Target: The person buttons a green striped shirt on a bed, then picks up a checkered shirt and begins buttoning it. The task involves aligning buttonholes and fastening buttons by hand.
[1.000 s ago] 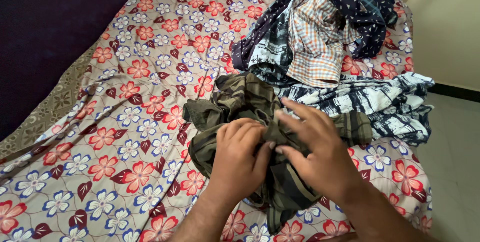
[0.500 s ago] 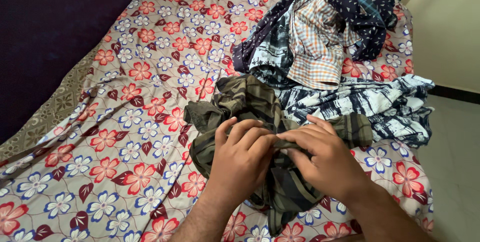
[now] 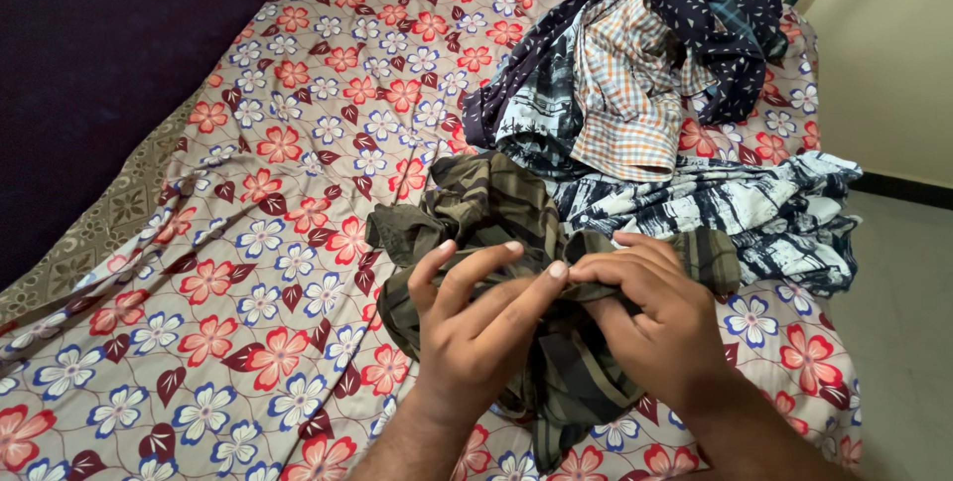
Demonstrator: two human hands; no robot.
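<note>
A crumpled olive-green striped garment [image 3: 486, 208] lies on a bed with a floral sheet [image 3: 278, 173]. My left hand [image 3: 476, 327] and my right hand [image 3: 650, 317] meet over its middle, fingertips touching. Both pinch a fold of the olive cloth between thumb and fingers. The left fingers are partly spread above the fabric. The lower part of the garment hangs under my wrists toward the bed's near edge.
A heap of other clothes sits behind: an orange checked shirt [image 3: 625, 94], a dark navy dotted garment [image 3: 720, 29] and a navy-and-white patterned cloth [image 3: 754, 203]. A dark wall runs along the left, and pale floor [image 3: 898, 312] lies to the right of the bed.
My hands have drawn together on the olive garment; the right hand's fingers curled from flat into a pinch, and the left hand's fingers lifted and spread a little.
</note>
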